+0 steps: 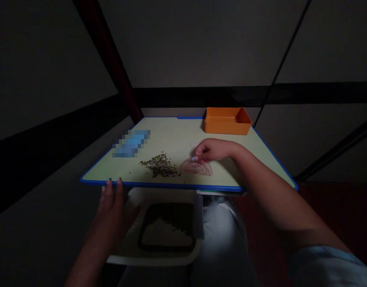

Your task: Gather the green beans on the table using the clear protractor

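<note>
Your right hand (209, 150) curled closed on a pink protractor (196, 168), left hand (111, 208) open at the board's near edge (159, 184), seeds (158, 165) between, orange box (227, 121) beyond

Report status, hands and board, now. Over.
Right hand curled at pink protractor, grip unclear. Left hand open, fingertips on board's blue edge. Dark green granule pile just left of protractor.

Pretty dim room, honestly: pale grey wall panels (201, 44) split by a black horizontal band (219, 95), a dark red post (107, 59) in the corner, and a reddish floor (336, 211) past the blue-edged desk (171, 135).
</note>
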Available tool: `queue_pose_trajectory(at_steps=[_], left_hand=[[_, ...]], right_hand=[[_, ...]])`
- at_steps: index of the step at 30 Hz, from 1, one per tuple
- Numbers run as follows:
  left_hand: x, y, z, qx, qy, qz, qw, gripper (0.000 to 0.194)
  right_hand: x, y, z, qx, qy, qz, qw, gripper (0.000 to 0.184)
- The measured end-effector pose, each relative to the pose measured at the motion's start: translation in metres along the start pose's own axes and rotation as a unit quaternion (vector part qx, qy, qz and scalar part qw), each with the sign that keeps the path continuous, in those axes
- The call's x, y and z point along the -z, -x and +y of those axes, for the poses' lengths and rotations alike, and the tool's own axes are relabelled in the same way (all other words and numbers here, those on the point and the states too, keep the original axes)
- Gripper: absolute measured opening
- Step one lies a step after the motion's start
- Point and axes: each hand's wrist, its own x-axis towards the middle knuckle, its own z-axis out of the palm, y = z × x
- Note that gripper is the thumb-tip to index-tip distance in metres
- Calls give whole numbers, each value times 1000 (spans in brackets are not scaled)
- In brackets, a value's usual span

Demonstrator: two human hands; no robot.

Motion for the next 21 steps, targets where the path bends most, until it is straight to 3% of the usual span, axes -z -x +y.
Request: queue_pose_trajectory(at_steps=[3, 8, 17, 21], left_hand=[[3, -1, 6, 10, -4, -6, 1000, 88], [6, -4, 11, 6, -2, -6, 1000, 90], [10, -4, 12, 5, -4, -17, 1000, 92], [8, -3, 10, -4, -10, -14, 1000, 92]], right_hand=[[-2, -2, -6, -17, 49, 41, 998, 30], [-6, -8, -9, -28, 114, 49, 992, 31], [2, 0, -1, 4, 22, -8, 1000, 29], [0, -1, -2, 8, -18, -69, 997, 26]])
